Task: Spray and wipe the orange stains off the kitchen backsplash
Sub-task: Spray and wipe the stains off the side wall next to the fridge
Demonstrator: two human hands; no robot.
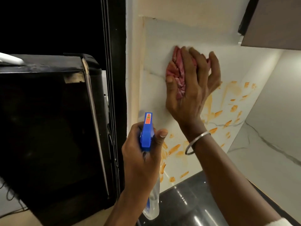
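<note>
Right hand (192,88) clutches a bunched pink cloth (177,69), pressing it to the white backsplash (162,38) at upper centre of frame. Left hand (140,162) grips a clear spray bottle (147,132) by its blue trigger head, lower centre. Orange stains (226,110) streak the panel right of and below the cloth.

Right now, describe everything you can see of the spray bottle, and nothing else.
The spray bottle has a blue plastic trigger head with a red-orange sticker on top, and a clear, see-through body bearing a blue strip. The left hand grips it round the neck, thumb along the head's right side. Its nozzle faces the stained backsplash, just right of the black appliance. Its fill level cannot be told.
</note>
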